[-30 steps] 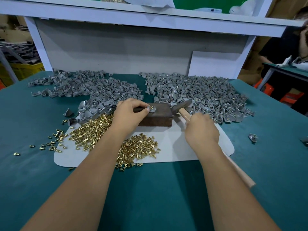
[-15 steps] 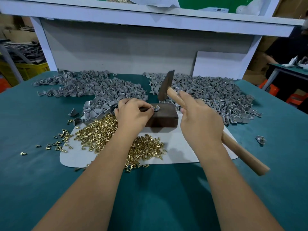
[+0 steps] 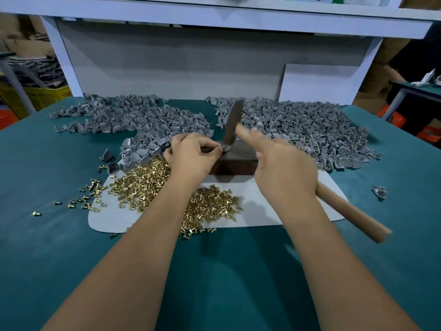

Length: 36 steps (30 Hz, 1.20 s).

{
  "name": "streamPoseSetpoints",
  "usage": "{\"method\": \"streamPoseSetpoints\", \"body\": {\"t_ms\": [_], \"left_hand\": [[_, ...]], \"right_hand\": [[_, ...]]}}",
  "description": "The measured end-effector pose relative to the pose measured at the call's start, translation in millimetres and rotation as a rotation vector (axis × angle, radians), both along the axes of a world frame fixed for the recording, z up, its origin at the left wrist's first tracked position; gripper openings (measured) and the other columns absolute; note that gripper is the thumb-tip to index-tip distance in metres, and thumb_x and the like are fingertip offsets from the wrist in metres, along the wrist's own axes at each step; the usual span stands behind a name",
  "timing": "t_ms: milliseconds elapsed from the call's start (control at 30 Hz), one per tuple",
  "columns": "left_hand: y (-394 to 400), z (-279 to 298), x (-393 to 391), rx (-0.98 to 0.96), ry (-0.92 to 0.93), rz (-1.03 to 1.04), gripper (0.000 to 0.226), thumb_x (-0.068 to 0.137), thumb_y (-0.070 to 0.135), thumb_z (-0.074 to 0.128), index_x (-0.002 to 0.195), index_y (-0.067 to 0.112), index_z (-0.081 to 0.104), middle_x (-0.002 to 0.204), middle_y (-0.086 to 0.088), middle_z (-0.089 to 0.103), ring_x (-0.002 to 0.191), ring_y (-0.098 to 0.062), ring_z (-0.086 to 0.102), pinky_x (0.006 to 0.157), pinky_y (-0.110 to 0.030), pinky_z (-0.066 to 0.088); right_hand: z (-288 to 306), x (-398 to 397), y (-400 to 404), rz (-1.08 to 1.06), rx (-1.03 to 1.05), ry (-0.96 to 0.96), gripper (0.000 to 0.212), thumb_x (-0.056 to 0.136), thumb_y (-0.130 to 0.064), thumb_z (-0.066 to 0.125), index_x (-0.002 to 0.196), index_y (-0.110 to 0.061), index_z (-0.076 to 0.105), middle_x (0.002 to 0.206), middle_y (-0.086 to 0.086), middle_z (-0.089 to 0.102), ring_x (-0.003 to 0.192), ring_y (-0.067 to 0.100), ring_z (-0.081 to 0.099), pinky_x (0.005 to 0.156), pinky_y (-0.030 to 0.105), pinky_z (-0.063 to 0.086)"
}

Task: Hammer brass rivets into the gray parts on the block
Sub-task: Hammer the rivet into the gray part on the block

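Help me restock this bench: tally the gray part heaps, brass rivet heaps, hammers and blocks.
Gray part heaps: 2
Brass rivet heaps: 2
Hammer: 1
Block: 1
Total: 6

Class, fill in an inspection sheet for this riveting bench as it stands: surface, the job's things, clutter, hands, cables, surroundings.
Surface: teal table with a pale mat under the work.
Job's things: dark block on the mat; one gray part on its top; brass rivets heaped on the mat; two piles of gray parts behind.
Clutter: stray rivets and a lone gray part on the table.
Hands: left hand pinches the part on the block; right hand grips the hammer, head just above the part, blurred.
Cables: nothing seen.
Surroundings: white shelf frame; yellow crate; another table at far right.
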<state>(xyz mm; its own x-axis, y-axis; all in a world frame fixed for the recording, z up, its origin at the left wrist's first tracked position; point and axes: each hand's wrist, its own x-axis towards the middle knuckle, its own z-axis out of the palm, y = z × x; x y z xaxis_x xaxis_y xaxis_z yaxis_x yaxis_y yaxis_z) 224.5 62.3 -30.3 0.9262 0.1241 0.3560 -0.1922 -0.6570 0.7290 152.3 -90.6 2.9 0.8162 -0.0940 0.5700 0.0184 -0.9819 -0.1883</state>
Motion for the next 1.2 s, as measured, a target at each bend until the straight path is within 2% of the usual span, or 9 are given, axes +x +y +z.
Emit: {"method": "streamPoseSetpoints", "body": {"t_ms": [67,200,333,467,600,733,867,1033,1200], "left_hand": [[-0.3,0.2,-0.2,0.001,0.003,0.006,0.006,0.086,0.044,0.071,0.08,0.042,0.072,0.109,0.023,0.063,0.127,-0.015,0.031,0.102,-0.045,0.02],[-0.3,-1.2,0.5,0.01,-0.012,0.001,0.002,0.086,0.041,0.072,0.084,0.04,0.073,0.103,0.024,0.06,0.126,-0.015,0.032,0.103,-0.046,0.02],[-0.9,0.7,-0.8,-0.018,0.001,0.002,0.013,0.086,0.042,0.071,0.074,0.045,0.066,0.099,0.026,0.057,0.124,-0.012,0.031,0.098,-0.042,0.018],[-1.6,-0.2,2.1,0.006,0.005,0.009,0.009,0.085,0.042,0.073,0.078,0.043,0.068,0.1,0.026,0.058,0.125,-0.013,0.032,0.098,-0.042,0.019],[-2.1,0.8,0.5,-0.022,0.019,0.009,0.013,0.085,0.042,0.072,0.074,0.044,0.065,0.101,0.026,0.058,0.125,-0.01,0.031,0.094,-0.039,0.017],[-3.0,-0.5,1.9,0.006,0.002,0.021,0.012,0.085,0.04,0.073,0.077,0.043,0.065,0.098,0.026,0.057,0.125,-0.011,0.032,0.097,-0.041,0.018],[-2.7,-1.2,2.5,0.035,-0.005,0.045,0.003,0.086,0.043,0.071,0.083,0.043,0.072,0.105,0.025,0.061,0.126,-0.01,0.032,0.103,-0.045,0.02],[-5.6,-4.5,4.9,0.046,-0.065,0.08,0.003,0.084,0.04,0.073,0.084,0.038,0.075,0.092,0.028,0.056,0.126,-0.008,0.036,0.104,-0.046,0.016],[-4.3,-3.6,3.7,0.044,-0.044,0.071,0.007,0.085,0.041,0.072,0.079,0.043,0.071,0.094,0.029,0.057,0.126,-0.008,0.037,0.104,-0.049,0.018]], "right_hand": [[0.9,0.3,1.8,-0.016,0.009,0.013,0.059,0.092,-0.015,0.053,0.142,-0.04,0.035,0.098,0.003,0.06,0.068,0.021,0.041,0.056,0.029,0.032],[3.3,-5.9,5.0,-0.009,0.056,-0.161,0.06,0.088,-0.009,0.058,0.142,-0.031,0.042,0.088,0.004,0.058,0.06,0.019,0.039,0.05,0.025,0.023],[1.9,-1.8,5.5,-0.028,-0.003,0.046,0.06,0.092,-0.013,0.052,0.143,-0.039,0.032,0.1,0.004,0.06,0.068,0.025,0.049,0.056,0.03,0.032],[3.8,-7.6,8.8,-0.025,0.041,-0.156,0.061,0.086,-0.008,0.059,0.141,-0.029,0.043,0.09,0.007,0.06,0.062,0.022,0.042,0.052,0.027,0.028],[0.9,-3.8,10.2,-0.055,-0.047,0.038,0.059,0.092,-0.015,0.053,0.143,-0.039,0.033,0.095,0.004,0.059,0.063,0.021,0.039,0.046,0.026,0.02],[1.7,-6.6,10.9,-0.047,0.04,-0.15,0.062,0.086,-0.009,0.061,0.141,-0.03,0.043,0.088,0.006,0.059,0.06,0.019,0.039,0.049,0.025,0.023],[0.8,-3.4,11.2,-0.058,-0.046,0.052,0.06,0.091,-0.016,0.053,0.142,-0.04,0.033,0.088,-0.001,0.052,0.063,0.02,0.038,0.045,0.025,0.015],[2.2,-6.6,9.3,-0.056,0.042,-0.109,0.062,0.087,-0.01,0.057,0.142,-0.033,0.039,0.091,0.006,0.058,0.06,0.021,0.039,0.046,0.025,0.019],[0.7,-4.9,10.0,-0.054,-0.01,0.072,0.061,0.092,-0.016,0.051,0.143,-0.041,0.029,0.099,0.002,0.058,0.065,0.021,0.039,0.045,0.025,0.016]]}}
